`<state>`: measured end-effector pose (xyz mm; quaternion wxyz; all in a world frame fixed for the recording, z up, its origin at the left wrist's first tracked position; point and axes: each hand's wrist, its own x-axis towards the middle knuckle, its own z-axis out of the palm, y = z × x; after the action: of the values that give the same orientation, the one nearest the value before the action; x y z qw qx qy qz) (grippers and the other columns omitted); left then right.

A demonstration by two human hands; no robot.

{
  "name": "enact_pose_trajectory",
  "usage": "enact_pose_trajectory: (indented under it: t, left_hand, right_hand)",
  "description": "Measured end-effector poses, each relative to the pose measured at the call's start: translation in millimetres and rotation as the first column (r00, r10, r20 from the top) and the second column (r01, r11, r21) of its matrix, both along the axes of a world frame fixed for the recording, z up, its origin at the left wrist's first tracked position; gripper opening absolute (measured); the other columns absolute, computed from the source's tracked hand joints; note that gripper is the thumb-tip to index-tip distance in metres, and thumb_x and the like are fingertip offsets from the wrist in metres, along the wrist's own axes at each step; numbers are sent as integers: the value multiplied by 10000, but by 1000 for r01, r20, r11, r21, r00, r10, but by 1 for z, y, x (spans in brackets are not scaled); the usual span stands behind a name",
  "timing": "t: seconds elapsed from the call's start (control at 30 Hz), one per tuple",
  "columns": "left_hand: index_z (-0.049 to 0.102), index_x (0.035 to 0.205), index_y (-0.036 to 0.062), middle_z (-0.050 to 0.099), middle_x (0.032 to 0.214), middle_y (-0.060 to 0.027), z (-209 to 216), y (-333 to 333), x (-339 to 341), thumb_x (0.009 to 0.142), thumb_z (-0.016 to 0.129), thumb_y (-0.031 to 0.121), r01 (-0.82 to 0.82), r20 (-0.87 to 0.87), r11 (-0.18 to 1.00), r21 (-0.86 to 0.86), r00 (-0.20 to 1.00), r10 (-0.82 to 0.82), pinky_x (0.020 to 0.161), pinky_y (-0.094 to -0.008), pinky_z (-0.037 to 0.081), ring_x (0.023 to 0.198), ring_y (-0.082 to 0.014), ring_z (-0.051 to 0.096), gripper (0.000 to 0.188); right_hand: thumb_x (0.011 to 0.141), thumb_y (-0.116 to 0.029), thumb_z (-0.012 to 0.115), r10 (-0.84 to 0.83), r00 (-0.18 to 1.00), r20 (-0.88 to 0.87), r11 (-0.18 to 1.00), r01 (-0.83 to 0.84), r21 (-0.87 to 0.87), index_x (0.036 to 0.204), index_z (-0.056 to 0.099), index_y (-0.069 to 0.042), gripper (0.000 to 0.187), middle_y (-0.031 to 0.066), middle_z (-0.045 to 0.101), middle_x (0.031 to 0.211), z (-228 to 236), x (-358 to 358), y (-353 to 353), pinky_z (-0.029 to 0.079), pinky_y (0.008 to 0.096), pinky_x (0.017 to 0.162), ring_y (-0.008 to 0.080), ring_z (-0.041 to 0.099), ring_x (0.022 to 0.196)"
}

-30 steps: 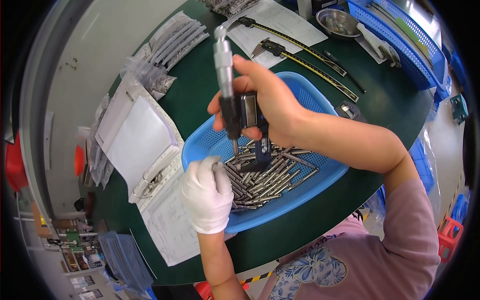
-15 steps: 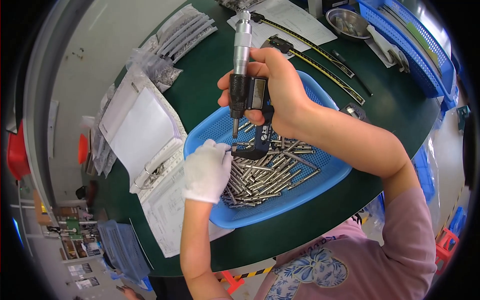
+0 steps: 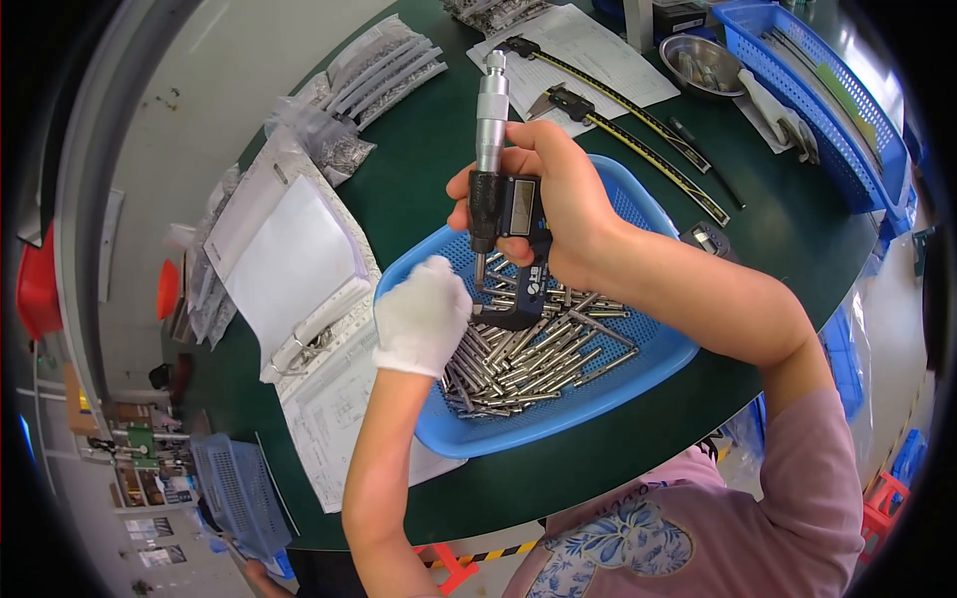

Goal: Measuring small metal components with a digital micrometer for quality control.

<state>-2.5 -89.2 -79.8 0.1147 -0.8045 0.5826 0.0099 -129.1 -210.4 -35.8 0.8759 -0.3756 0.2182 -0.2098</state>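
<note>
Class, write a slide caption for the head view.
Right hand holding micrometer, gloved left hand beside it, over basket of metal rods.

The micrometer (image 3: 485, 204), black with a silver thimble and small display, stands near upright in the right hand (image 3: 572, 204), thimble uppermost, above the pins (image 3: 528, 361). These slim, shiny metal rods lie heaped at mixed angles in the basket (image 3: 598, 411), blue, perforated and oblong.

Bare worktop (image 3: 409, 179) between binder (image 3: 289, 239) and basket (image 3: 558, 439) leaves a passage; calipers (image 3: 648, 158) lie beyond the basket, the right forearm (image 3: 688, 294) bars its right end, the left hand (image 3: 424, 314) its left, the micrometer (image 3: 485, 204) just alongside.
</note>
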Motion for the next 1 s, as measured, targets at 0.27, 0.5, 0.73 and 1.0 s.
enact_pose_trajectory:
  t: [0.27, 0.5, 0.73, 1.0]
  left_hand:
    - [487, 818, 90, 434, 626, 24, 21, 39, -21, 889, 414, 250, -765, -747, 633, 118, -488, -451, 470, -224, 283, 458, -65, 314, 190]
    - [490, 836, 76, 443, 639, 6, 17, 42, -33, 896, 402, 237, -682, -675, 712, 168, -606, -421, 492, -225, 302, 479, -85, 364, 193]
    - [481, 836, 58, 431, 621, -3, 19, 42, -37, 899, 397, 241, -682, -719, 704, 197, -589, -369, 492, -222, 329, 501, -99, 397, 211]
    - [484, 844, 60, 431, 634, -7, 18, 43, -36, 892, 411, 244, -629, -698, 730, 268, -649, -302, 469, -199, 330, 508, -100, 404, 204]
  right_hand:
    - [845, -479, 224, 113, 992, 55, 989, -107, -103, 781, 568, 5, 597, 124, 593, 665, 2, -5, 8, 313, 225, 386, 123, 495, 480]
    - [824, -536, 241, 172, 982, 83, 982, -165, -90, 770, 576, 13, 646, 134, 593, 668, 4, -6, 14, 311, 216, 381, 132, 510, 511]
    - [822, -541, 246, 197, 978, 72, 980, -195, -36, 761, 577, 18, 652, 139, 591, 667, 1, -5, 14, 316, 216, 383, 135, 507, 516]
    - [812, -556, 251, 243, 958, 152, 970, -245, -8, 751, 576, 25, 668, 153, 590, 669, -1, -5, 15, 319, 220, 377, 144, 501, 503]
